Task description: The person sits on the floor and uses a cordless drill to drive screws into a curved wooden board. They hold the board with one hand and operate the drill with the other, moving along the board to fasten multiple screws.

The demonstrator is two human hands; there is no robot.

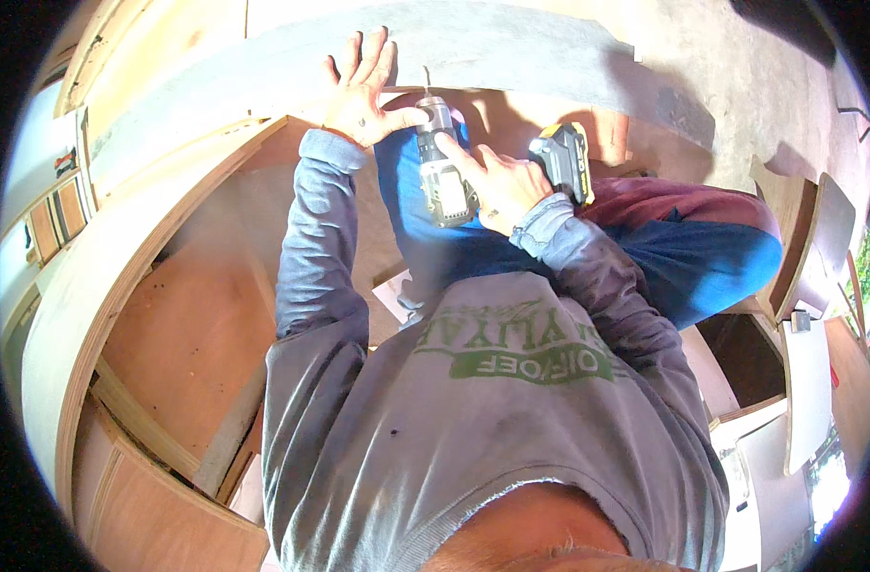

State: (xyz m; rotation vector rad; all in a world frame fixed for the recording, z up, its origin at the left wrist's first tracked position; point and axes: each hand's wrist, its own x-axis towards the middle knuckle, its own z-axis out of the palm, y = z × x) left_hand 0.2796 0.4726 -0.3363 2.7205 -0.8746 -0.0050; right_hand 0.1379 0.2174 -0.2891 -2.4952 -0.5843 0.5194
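Note:
My right hand [510, 182] grips a cordless drill [446, 182] by its handle, with the index finger stretched along the body. A yellow-and-black battery pack [567, 163] sits at the handle's base, to the right. The drill bit [426, 77] points away from me and overlaps the near edge of a long grey board [506, 46]. I cannot tell whether the bit touches the wood. Spread on that board is my left hand [360, 93], fingers apart, holding nothing. Its thumb reaches over to the drill's chuck end, and contact there is unclear.
My bent legs [685, 243] lie below the drill and to its right. A curved plywood edge [110, 314] borders an open wooden frame on the left, with a brown panel [199, 343] inside. Panel offcuts [824, 243] stand on the right, beside the concrete floor [778, 86].

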